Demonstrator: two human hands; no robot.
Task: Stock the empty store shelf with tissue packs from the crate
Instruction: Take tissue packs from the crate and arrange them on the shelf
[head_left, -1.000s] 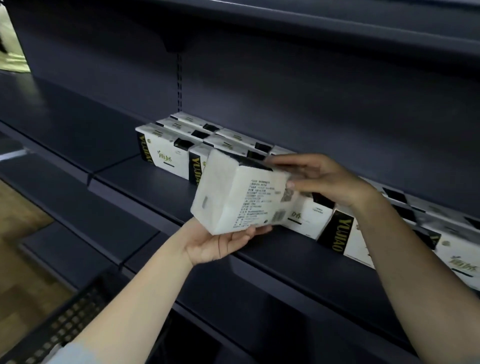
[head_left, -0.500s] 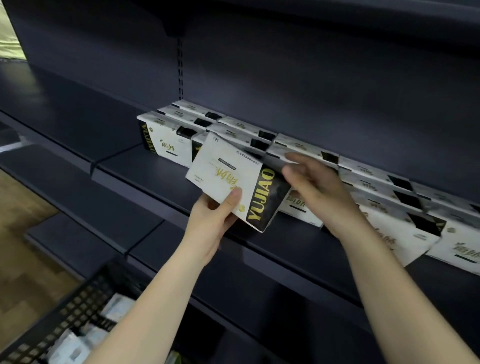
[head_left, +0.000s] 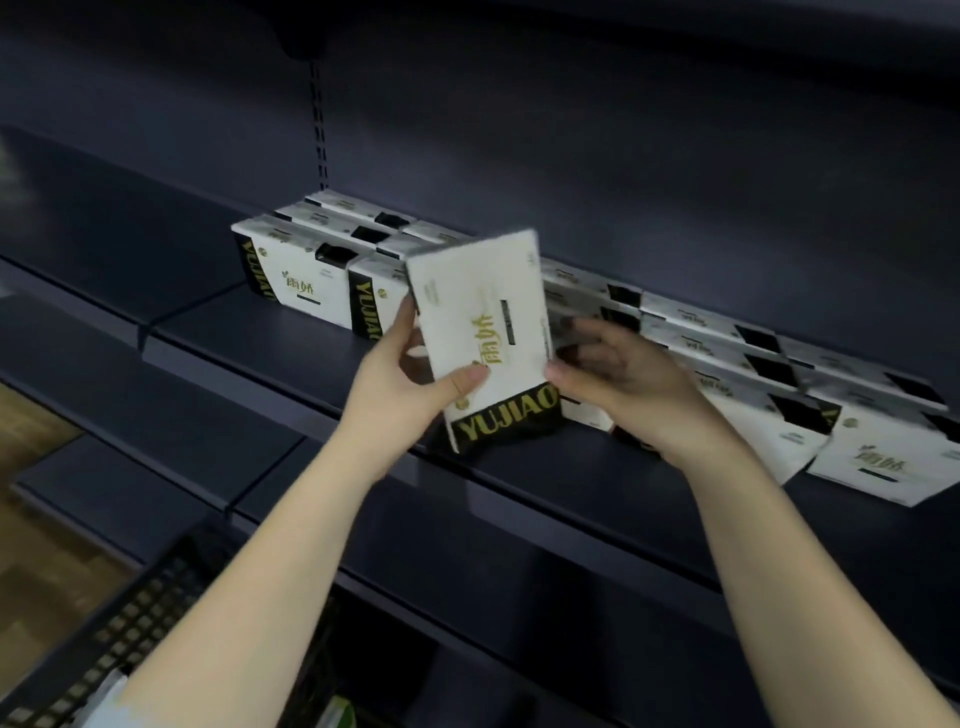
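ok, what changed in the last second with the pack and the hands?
The held tissue pack was turned: a second ago its printed back faced the camera, now its front does, stood on end with the YUJIAO band lowest. The left hand went from cupping it underneath to gripping its left edge; the right hand shifted from its top to its right side. Shelved packs stayed put.

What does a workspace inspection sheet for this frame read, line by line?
Surface: dark metal store shelf, front part bare.
Job's things: white-and-black YUJIAO tissue pack held tilted above the shelf; rows of matching white tissue packs along the back; black plastic mesh crate lower left.
Clutter: nothing seen.
Hands: left hand grips the pack's left edge; right hand at its right edge, grip unclear.
Cables: nothing seen.
Surroundings: wooden floor, lower shelves.
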